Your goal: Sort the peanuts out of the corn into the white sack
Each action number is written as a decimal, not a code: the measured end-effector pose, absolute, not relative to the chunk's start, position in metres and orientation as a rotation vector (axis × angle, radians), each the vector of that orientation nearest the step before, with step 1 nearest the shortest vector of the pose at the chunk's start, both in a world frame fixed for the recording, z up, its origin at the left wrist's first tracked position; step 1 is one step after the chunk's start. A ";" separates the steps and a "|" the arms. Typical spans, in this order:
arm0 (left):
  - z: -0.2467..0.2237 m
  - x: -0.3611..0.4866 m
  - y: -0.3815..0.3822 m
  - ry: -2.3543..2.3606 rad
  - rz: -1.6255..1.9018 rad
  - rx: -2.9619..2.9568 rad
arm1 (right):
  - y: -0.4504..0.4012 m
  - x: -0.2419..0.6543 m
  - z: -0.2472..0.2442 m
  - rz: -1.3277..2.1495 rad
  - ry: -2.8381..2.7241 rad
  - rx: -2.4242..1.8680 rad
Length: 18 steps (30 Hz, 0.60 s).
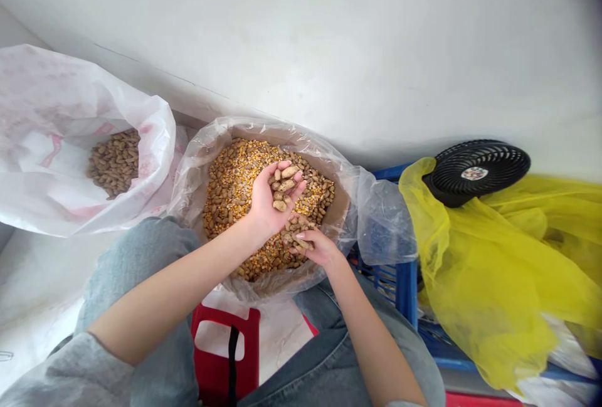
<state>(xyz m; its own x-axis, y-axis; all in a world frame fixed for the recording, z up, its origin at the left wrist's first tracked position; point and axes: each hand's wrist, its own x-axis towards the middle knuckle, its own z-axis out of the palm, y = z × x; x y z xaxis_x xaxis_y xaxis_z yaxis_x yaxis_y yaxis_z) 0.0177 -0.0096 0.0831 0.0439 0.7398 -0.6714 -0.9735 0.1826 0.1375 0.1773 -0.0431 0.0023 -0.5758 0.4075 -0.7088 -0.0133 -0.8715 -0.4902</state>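
I've got a white plastic sack (51,143) far left, peanuts (114,162) inside; a clear-lined sack (268,131) of corn kernels (230,187) and peanuts sits at the jeans (141,281), in reach of both hands; left hand (277,197) cupped, fingers together around peanuts; right hand (317,249) under a clump, fingers slightly apart, grip hard to make out; blue crate (407,288) beyond, partly covered by a yellow plastic bag (489,281); black fan (475,165) on top.

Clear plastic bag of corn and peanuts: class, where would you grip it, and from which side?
Probably take the folded rim of the clear plastic bag from above, far side: the film doubles over there, and the heaped corn sits lower, inside.
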 end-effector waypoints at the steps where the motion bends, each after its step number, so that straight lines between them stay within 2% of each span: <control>1: 0.083 0.018 -0.010 0.715 1.367 -0.403 | -0.042 0.178 0.004 2.509 -0.617 -1.275; 18: 0.083 0.008 -0.010 0.728 1.389 -0.381 | -0.037 0.175 0.006 2.432 -0.466 -1.142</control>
